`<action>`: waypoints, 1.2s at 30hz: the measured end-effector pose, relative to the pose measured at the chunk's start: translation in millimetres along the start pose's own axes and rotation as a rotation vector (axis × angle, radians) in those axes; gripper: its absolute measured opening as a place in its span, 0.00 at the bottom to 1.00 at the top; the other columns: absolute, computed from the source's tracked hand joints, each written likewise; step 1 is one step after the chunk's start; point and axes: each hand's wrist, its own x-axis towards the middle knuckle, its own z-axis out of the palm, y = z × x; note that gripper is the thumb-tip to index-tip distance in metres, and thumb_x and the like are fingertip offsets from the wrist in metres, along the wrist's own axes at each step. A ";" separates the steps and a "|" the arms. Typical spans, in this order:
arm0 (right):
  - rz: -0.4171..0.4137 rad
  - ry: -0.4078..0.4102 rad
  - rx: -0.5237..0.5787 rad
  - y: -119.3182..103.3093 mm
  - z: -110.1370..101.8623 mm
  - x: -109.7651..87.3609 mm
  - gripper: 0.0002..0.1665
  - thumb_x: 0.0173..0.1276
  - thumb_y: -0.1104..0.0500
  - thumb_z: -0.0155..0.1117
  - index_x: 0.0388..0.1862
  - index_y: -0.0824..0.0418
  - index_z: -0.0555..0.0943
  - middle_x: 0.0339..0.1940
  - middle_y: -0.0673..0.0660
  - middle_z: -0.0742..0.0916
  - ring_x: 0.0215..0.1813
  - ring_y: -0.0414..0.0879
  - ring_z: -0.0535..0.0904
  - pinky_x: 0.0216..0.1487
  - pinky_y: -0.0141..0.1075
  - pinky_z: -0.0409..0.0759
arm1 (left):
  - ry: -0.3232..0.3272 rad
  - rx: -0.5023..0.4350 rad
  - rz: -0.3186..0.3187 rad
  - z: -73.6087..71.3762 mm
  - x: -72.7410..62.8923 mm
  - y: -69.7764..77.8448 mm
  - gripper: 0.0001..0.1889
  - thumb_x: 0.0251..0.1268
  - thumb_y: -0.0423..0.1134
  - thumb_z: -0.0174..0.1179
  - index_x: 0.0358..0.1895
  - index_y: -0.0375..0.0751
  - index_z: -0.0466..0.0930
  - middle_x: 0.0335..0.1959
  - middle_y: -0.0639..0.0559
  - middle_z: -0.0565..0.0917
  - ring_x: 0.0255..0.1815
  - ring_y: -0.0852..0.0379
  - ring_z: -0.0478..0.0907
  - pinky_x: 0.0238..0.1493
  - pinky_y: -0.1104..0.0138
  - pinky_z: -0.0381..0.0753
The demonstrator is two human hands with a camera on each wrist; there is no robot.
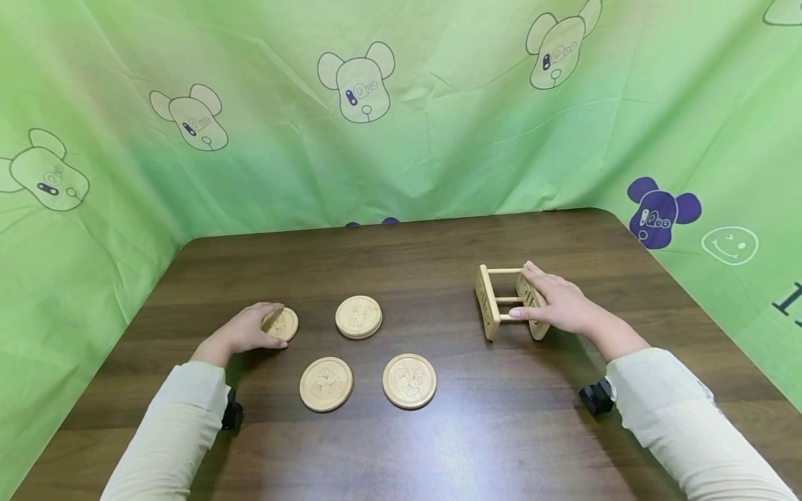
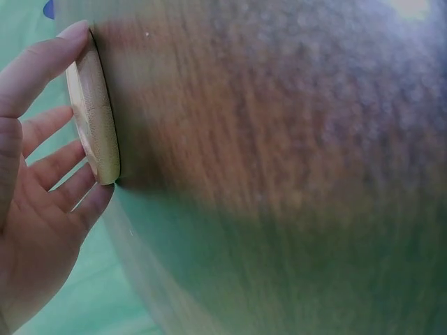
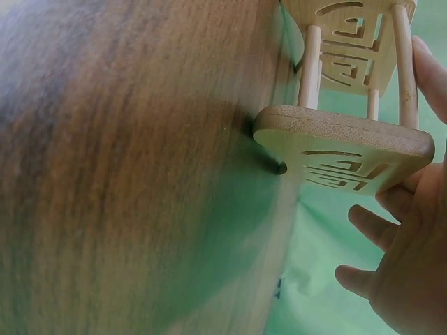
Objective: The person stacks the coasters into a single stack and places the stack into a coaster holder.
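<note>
On the left of the table point(image 1: 301, 264), the left hand point(image 1: 247, 328) pinches a round wooden coaster point(image 1: 285, 324) by its rim, thumb against fingers, presumably because so flat a disc offers little but its edge. Over on the right, the right hand point(image 1: 560, 303) grips the right end panel of a wooden rack point(image 1: 486, 304), likely to steady it. Between them, a stacked pair point(image 1: 358, 316) lies farther off than two single coasters point(image 1: 409, 380).
</note>
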 end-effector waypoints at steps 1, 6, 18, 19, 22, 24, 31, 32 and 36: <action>0.000 0.001 -0.001 0.1 0.1 0.1 0.51 0.54 0.42 0.58 0.62 0.76 0.52 0.63 0.72 0.53 0.61 0.68 0.49 0.56 0.58 0.47 | -0.001 0.002 0.001 -0.2 0.1 0.0 0.39 0.41 0.44 0.66 0.56 0.24 0.62 0.53 0.27 0.64 0.55 0.34 0.59 0.52 0.49 0.59; -0.002 0.008 -0.009 0.7 0.7 0.5 0.51 0.54 0.42 0.58 0.62 0.76 0.52 0.63 0.73 0.54 0.61 0.68 0.50 0.56 0.58 0.48 | 0.000 0.010 -0.003 -0.5 0.4 -0.3 0.39 0.41 0.44 0.66 0.56 0.25 0.62 0.53 0.28 0.64 0.55 0.35 0.59 0.52 0.49 0.59; -0.007 -0.005 0.003 -2.2 -0.1 -0.2 0.51 0.54 0.42 0.58 0.62 0.76 0.53 0.63 0.73 0.53 0.60 0.69 0.49 0.55 0.58 0.48 | 0.009 0.017 -0.005 0.4 0.1 -0.3 0.38 0.41 0.45 0.66 0.56 0.25 0.63 0.53 0.29 0.65 0.54 0.36 0.61 0.52 0.50 0.60; -0.006 -0.004 0.006 -2.3 -0.4 -0.2 0.51 0.54 0.42 0.58 0.62 0.76 0.52 0.63 0.73 0.53 0.60 0.69 0.49 0.55 0.58 0.48 | 0.009 0.015 -0.003 0.2 -0.1 -0.2 0.38 0.41 0.45 0.66 0.56 0.25 0.63 0.53 0.29 0.65 0.54 0.37 0.61 0.52 0.50 0.60; -0.004 -0.004 0.006 -3.2 -1.4 -0.3 0.51 0.54 0.42 0.58 0.62 0.76 0.53 0.63 0.73 0.53 0.61 0.69 0.49 0.55 0.58 0.48 | 0.010 0.009 0.000 -0.6 0.0 0.2 0.38 0.42 0.44 0.65 0.56 0.25 0.62 0.53 0.29 0.65 0.55 0.37 0.61 0.52 0.50 0.60; -0.002 -0.003 0.005 -3.5 -1.9 -0.5 0.51 0.54 0.42 0.58 0.62 0.76 0.53 0.63 0.72 0.53 0.61 0.69 0.49 0.55 0.58 0.48 | 0.009 0.008 0.001 -0.9 0.3 0.2 0.38 0.42 0.45 0.65 0.56 0.26 0.62 0.53 0.30 0.65 0.55 0.37 0.61 0.52 0.50 0.60; 0.000 -0.013 0.006 -3.6 -1.2 0.0 0.51 0.54 0.42 0.58 0.62 0.76 0.53 0.63 0.72 0.53 0.60 0.69 0.49 0.55 0.58 0.48 | 0.020 0.004 0.010 -1.0 -0.9 3.8 0.37 0.42 0.44 0.65 0.57 0.27 0.63 0.54 0.31 0.65 0.55 0.38 0.60 0.53 0.51 0.60; 0.001 -0.015 0.007 -3.7 -1.3 0.0 0.51 0.54 0.42 0.58 0.62 0.76 0.53 0.63 0.72 0.53 0.60 0.69 0.49 0.55 0.58 0.48 | 0.024 0.003 0.018 -1.1 -0.8 5.2 0.37 0.42 0.44 0.65 0.56 0.26 0.63 0.53 0.30 0.66 0.55 0.37 0.60 0.53 0.50 0.60; 0.002 -0.015 0.011 -3.5 -1.9 0.0 0.51 0.54 0.42 0.58 0.62 0.76 0.52 0.63 0.72 0.53 0.60 0.69 0.49 0.55 0.58 0.48 | 0.042 0.000 0.037 -1.3 1.7 8.9 0.37 0.42 0.44 0.65 0.57 0.27 0.63 0.54 0.32 0.66 0.55 0.39 0.61 0.53 0.51 0.60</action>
